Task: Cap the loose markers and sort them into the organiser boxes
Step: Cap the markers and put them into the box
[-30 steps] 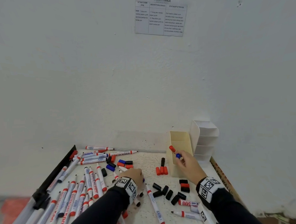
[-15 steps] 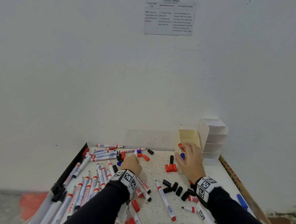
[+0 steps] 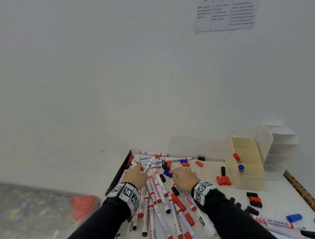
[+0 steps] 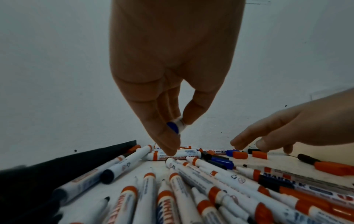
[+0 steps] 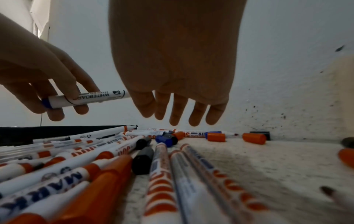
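Our left hand [image 3: 137, 175] held one white marker [image 5: 87, 98] up off the pile, pinched between thumb and fingers. Its back end was blue, so we think it needed a blue cap. That is likely why our right hand [image 3: 183, 177] reached low over the counter [image 3: 208, 173] with its fingers straight and holding nothing — the blue cap [image 3: 168, 173] lay just at its fingertips.

The other loose markers [image 3: 161, 196] lay in a heap on the left side, most with bare tips. Red caps [image 3: 223, 180] and black caps [image 3: 254, 199] were spread about on the right (more blue ones sat near the front edge).

The cream organiser box [image 3: 245, 162] stood at the back right, well apart from both hands. Two markers stood in it, a red one [image 3: 237, 157] and a blue one [image 3: 241, 168], each in its own part. We think that is how the colours get sorted. A white box [image 3: 277, 145] stood just beside it.

The counter was white and speckled, with a black strip [image 3: 119, 174] along its left edge. It sat against a plain white wall with a printed sheet [image 3: 226, 11] stuck high up — too blurry to read.
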A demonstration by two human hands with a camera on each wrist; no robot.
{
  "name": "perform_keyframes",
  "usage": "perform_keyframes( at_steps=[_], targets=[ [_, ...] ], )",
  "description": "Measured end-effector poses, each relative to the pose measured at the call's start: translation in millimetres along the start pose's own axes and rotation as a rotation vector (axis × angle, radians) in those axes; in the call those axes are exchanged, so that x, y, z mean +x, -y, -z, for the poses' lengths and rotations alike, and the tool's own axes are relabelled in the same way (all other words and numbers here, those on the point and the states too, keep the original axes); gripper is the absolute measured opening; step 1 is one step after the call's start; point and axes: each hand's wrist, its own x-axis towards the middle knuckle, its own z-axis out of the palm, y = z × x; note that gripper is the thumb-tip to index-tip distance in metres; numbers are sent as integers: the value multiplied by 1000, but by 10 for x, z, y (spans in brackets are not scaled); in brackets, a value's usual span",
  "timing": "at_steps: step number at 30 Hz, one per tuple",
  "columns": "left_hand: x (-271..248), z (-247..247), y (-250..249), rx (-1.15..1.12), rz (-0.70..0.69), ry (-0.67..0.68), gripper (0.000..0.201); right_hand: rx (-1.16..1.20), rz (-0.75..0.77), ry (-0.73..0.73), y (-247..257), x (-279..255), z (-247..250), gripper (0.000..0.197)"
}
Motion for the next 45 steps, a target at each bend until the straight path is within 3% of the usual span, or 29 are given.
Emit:
perform_keyframes(
  at_steps=[6, 11, 18, 23, 25, 34, 40, 45],
  targets=[
    [233, -83, 301, 14, 40, 36, 25, -109, -59, 57, 66, 262, -126, 41],
    [130, -36, 220, 31, 32, 46, 25, -156, -48, 54, 31, 342, -154, 34],
    [151, -204, 187, 26, 0, 84, 30, 90, -24, -312, -98, 336, -21, 2],
    [80, -266, 64, 57, -55, 83, 32, 131, 51, -311, -164, 204, 118, 14],
    [46, -299, 10, 59, -65, 85, 33, 125, 75, -298, -189, 133, 157, 10],
    [-158, -471, -198, 68, -156, 107, 42, 203, 27, -292, -445, -222, 285, 15],
    [-323, -653, -349, 71, -223, 180, 32, 260, 89, -207, -595, -565, 311, 21],
    [-488, -799, -459, -2, -260, 161, 35, 317, -10, -391, -723, -797, 315, 20]
  ],
)
